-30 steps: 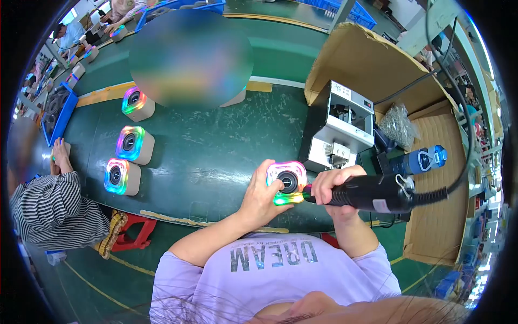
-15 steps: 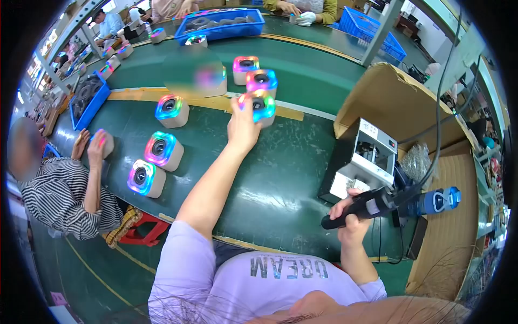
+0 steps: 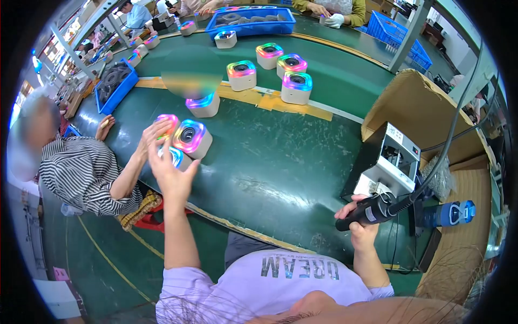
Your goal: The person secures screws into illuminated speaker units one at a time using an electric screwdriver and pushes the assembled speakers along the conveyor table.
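My left hand (image 3: pixel 174 175) is at the left of the bench, its fingers apart over a small cream cube speaker (image 3: pixel 181 160) with a glowing blue front; the hand partly hides it. Right behind it stands another lit cube speaker (image 3: pixel 195 141). A co-worker's hand (image 3: pixel 148 137) touches a pink-lit cube (image 3: pixel 168 123) just beyond my fingers. My right hand (image 3: pixel 357 224) is closed round a black handheld tool (image 3: pixel 369 211) with a thick cable, in front of a black and silver machine (image 3: pixel 389 162).
Several lit cubes, one (image 3: pixel 296 87) nearest, stand across the bench's far strip. Blue bins (image 3: pixel 251 29) hold grey rings. At the right are a cardboard box (image 3: pixel 402 100) and a blue bottle (image 3: pixel 448 214). A co-worker in a striped top (image 3: pixel 81 173) sits at the left.
My left hand has let go of a cube at the far strip and moved left to the near cubes. The co-worker's hand has reached onto a cube. My right hand still grips the tool.
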`<action>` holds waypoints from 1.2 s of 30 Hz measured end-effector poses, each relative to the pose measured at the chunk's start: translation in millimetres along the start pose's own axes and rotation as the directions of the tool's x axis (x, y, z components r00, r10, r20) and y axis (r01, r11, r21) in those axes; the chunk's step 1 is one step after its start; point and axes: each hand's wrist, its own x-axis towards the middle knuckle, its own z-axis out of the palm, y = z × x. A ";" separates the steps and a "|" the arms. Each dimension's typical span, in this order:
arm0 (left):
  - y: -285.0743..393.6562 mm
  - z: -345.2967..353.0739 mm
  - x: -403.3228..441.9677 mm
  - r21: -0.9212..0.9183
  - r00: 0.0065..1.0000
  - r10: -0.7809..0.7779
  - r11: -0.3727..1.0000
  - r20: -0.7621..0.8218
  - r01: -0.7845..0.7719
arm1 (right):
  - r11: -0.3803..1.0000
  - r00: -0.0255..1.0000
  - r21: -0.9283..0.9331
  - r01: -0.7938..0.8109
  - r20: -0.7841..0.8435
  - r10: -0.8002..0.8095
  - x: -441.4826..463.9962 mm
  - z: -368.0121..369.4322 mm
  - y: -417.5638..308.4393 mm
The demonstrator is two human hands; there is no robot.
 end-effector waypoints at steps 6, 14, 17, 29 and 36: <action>-79.9 2.7 -17.0 -0.015 0.966 -0.201 0.978 0.160 0.206 | 0.999 1.000 -0.038 0.004 -0.011 -0.004 -2.1 2.9 -0.6; 13.0 0.6 -75.0 -0.359 0.938 0.094 0.933 0.334 0.034 | 0.998 0.995 0.008 0.063 -0.077 -0.062 -4.9 -18.9 -12.7; 62.4 8.5 -94.6 -0.526 0.853 0.319 0.848 0.413 -0.062 | 0.967 0.958 -0.015 0.254 -0.134 -0.253 3.8 -31.4 -35.3; 181.5 62.4 -124.3 -0.903 0.533 0.828 0.352 0.177 -0.247 | 0.901 0.892 -0.171 0.398 -0.157 -0.424 46.8 -45.8 -61.5; 182.3 63.9 -124.2 -0.884 0.514 0.820 0.411 0.251 -0.223 | 0.951 0.941 -0.052 0.306 -0.137 -0.310 30.6 -33.9 -69.0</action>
